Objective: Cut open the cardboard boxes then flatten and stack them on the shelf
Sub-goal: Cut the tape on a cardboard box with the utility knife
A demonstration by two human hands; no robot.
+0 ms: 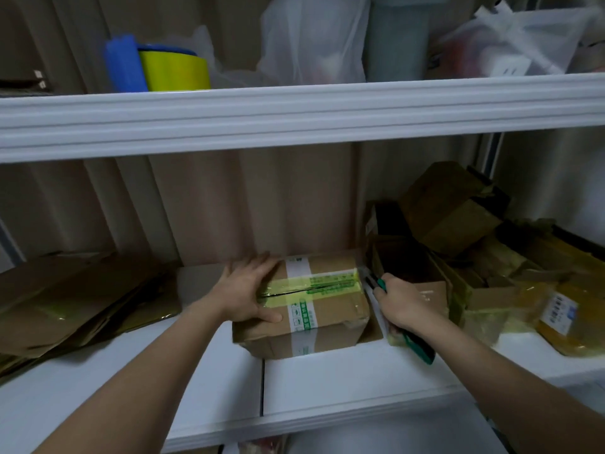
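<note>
L hand point(248, 290) flat on box point(322, 317), grip released; R hand point(401, 303) grasping cutter point(420, 347). Box prob light, stiff card w/ slick tape; hold top near seam.

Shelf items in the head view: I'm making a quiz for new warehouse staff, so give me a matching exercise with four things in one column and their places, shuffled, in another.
Things:
1. taped box
2. flattened cardboard
3. green-handled cutter
4. yellow tape roll

Places:
A. on the upper shelf, beside a blue roll
B. in the right hand, tip at the box's right end
C. stacked at the left of the lower shelf
D. middle of the lower shelf, under the flat left hand

Pairs: 1-D, 2-C, 3-B, 4-A
</note>
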